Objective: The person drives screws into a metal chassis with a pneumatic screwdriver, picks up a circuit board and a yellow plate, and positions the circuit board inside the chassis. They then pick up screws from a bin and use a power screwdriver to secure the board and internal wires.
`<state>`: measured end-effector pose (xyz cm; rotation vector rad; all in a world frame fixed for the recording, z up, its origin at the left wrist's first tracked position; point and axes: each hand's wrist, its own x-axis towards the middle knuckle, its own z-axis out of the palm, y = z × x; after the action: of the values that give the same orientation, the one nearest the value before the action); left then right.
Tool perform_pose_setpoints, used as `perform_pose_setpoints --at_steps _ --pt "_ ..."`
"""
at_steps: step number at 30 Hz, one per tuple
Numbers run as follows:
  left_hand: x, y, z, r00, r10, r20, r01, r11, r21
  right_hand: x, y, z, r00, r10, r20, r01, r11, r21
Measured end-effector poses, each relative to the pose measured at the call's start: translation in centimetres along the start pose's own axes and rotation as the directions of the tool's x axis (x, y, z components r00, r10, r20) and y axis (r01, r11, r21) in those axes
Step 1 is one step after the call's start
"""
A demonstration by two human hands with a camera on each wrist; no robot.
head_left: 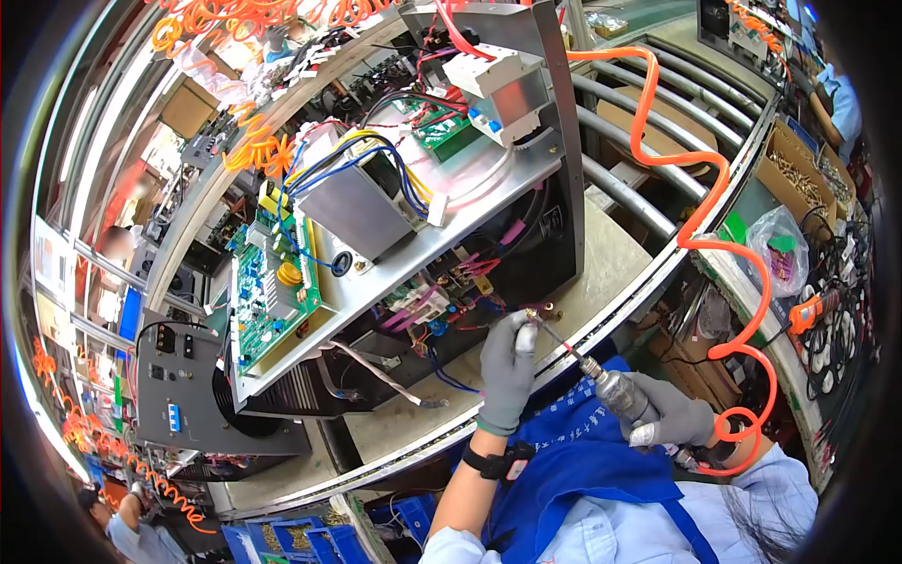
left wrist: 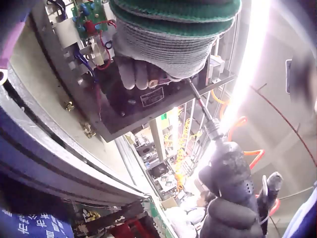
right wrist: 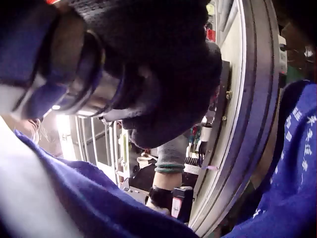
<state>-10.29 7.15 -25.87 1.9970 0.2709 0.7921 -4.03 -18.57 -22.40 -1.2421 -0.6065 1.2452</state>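
Note:
In the head view my gloved left hand pinches a small terminal or screw at the front of the open metal chassis. My gloved right hand grips a pneumatic screwdriver, its long bit pointing up-left to the left fingertips. The left wrist view has the bit reaching the left hand, and the right hand curled round the driver body. In the right wrist view the right hand fills the upper part; the left hand lies beyond it. Whether the bit touches the small piece is unclear.
An orange coiled air hose runs from the rollers down to the driver. Loose cable ends hang over the worktop edge. Another chassis stands left; blue bins sit below, and a box of screws is at right.

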Motion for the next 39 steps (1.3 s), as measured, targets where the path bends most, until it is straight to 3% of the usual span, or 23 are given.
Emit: perform_pose_setpoints --at_steps 1,3,4,5,6,7,9,11,13,14,15,17,19,23,25,26,27,28,29,30,33,35,39 --pt "0.5 0.2 0.1 0.994 0.113 0.006 -0.113 0.991 0.073 0.1 -0.2 -0.3 0.999 -0.053 -0.002 0.053 0.997 -0.063" --pt "1.1 -0.3 1.1 0.992 0.119 -0.05 -0.113 0.987 0.116 0.2 -1.0 -0.6 0.996 -0.093 -0.017 0.091 0.99 -0.112" --pt "1.5 -0.4 1.4 0.994 0.053 0.096 -0.088 0.91 0.406 0.3 -1.4 -0.7 0.991 -0.133 -0.034 0.126 0.981 -0.15" --pt "1.9 -0.5 1.8 0.976 -0.058 0.21 -0.097 0.748 0.656 0.4 -1.9 -0.6 0.991 -0.133 -0.023 0.127 0.978 -0.164" --pt "2.5 -0.8 2.5 0.953 -0.153 0.261 -0.114 0.618 0.778 0.3 -2.5 -0.4 0.989 -0.139 -0.04 0.135 0.986 -0.101" --pt "2.9 -2.1 3.3 0.959 -0.148 0.24 -0.099 0.623 0.776 0.3 -3.2 -0.2 0.988 -0.144 -0.055 0.142 0.989 -0.041" --pt "4.5 -3.5 4.1 0.903 -0.34 0.262 -0.084 0.459 0.885 0.1 -4.3 0.2 0.992 -0.125 -0.033 0.123 0.991 -0.051" --pt "5.5 -2.6 4.0 0.874 -0.429 0.228 0.015 0.493 0.87 -0.2 -4.4 0.5 0.993 -0.119 -0.005 0.119 0.993 -0.008" --pt "6.2 -2.1 3.4 0.809 -0.458 0.368 -0.14 0.458 0.878 -0.3 -4.4 0.9 0.992 -0.128 0.01 0.128 0.992 -0.021" --pt "6.2 -1.8 2.9 0.846 -0.356 0.397 -0.18 0.51 0.841 -0.3 -4.6 1.4 0.991 -0.13 0.029 0.13 0.991 0.003" --pt "6.5 -1.7 2.2 0.848 -0.356 0.392 -0.177 0.507 0.843 -0.3 -4.7 1.7 0.99 -0.132 0.047 0.13 0.991 0.03" --pt "7.1 -1.4 1.4 0.787 -0.313 0.532 -0.279 0.589 0.759 -0.1 -4.7 2.1 0.983 -0.137 0.124 0.137 0.991 0.013" --pt "7.7 -3.3 1.2 0.785 -0.333 0.522 -0.25 0.601 0.759 0.4 -4.7 3.2 0.985 -0.126 0.121 0.116 0.989 0.088" --pt "7.5 -3.4 -1.9 0.816 -0.162 0.555 -0.365 0.599 0.712 1.6 -4.2 4.6 0.967 -0.14 0.211 0.126 0.989 0.079" --pt "6.4 -1.9 -3.5 0.96 -0.008 0.281 -0.165 0.793 0.586 2.3 -4.3 5.4 0.964 -0.145 0.223 0.135 0.989 0.06" --pt "5.5 -4.1 -3.7 0.968 0.211 0.135 -0.25 0.798 0.549 2.9 -4.0 5.5 0.945 -0.118 0.305 0.121 0.993 0.008" --pt "4.7 -4.4 -4.0 0.967 0.209 0.147 -0.256 0.793 0.553 3.6 -3.7 5.7 0.92 -0.087 0.383 0.112 0.993 -0.043" --pt "4.0 -4.7 -4.2 0.998 -0.05 -0.048 0.059 0.975 0.215 4.3 -3.4 6.2 0.917 -0.098 0.386 0.144 0.985 -0.093" --pt "3.5 -5.1 -4.3 0.923 -0.364 -0.127 0.336 0.921 -0.199 4.8 -3.1 6.7 0.919 -0.102 0.381 0.143 0.986 -0.083" --pt "3.2 -3.2 -4.2 0.871 -0.439 -0.218 0.331 0.855 -0.4 5.3 -2.7 7.1 0.92 -0.103 0.378 0.157 0.981 -0.115" --pt "2.9 -2.4 -4.2 0.823 -0.508 -0.254 0.354 0.808 -0.471 6.6 -1.2 7.9 0.908 -0.162 0.386 0.234 0.961 -0.148" --pt "2.8 -2.4 -4.4 0.833 -0.493 -0.252 0.336 0.812 -0.477 6.9 -1.1 8.0 0.934 -0.045 0.355 0.087 0.991 -0.104" --pt "2.6 -3.8 -4.0 0.822 -0.52 -0.234 0.333 0.771 -0.542 7.1 -0.1 7.5 0.957 0.007 0.29 -0.008 1.0 0.003"
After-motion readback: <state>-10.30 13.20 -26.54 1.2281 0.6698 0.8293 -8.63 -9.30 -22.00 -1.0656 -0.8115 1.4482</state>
